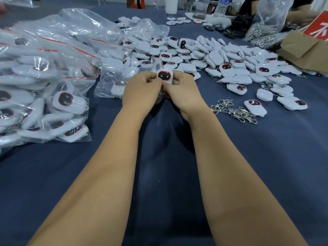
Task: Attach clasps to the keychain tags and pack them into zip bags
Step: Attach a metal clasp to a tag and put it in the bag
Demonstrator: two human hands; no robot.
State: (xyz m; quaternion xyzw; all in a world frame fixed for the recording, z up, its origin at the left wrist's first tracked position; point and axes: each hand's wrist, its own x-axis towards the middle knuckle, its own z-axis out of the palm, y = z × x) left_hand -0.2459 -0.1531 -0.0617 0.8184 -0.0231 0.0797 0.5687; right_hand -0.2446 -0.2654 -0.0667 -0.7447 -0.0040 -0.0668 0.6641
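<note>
Grip: both hands pinch one white keychain tag (165,75) between them, the left hand (142,87) on its left edge and the right hand (179,87) on its right, fingers curled round it.
Tag position: held just above the blue cloth (159,166), dark face turned up toward the camera, probably so its loop end is steadied for fitting.
Clasp in hand: something metallic shows under the hands, but whether a clasp is already hooked on I cannot tell; the fingers hide it.
Clear film: a bit of transparent plastic stands just behind the tag; whether it is a bag being held is unclear.
Loose clasps: a small heap of silver clasps (234,110) lies just beside the right wrist, near enough to reach without shifting the arm.
Unpacked tags: a wide pile of white tags (230,59) spreads beyond the hands and to the right, some already trailing clasps.
Packed bags: filled zip bags (44,77) with red seal strips are stacked to the left, apart from the loose stock, likely to keep finished work separate.
Progress: judged from the piles, much is packed and much remains.
</note>
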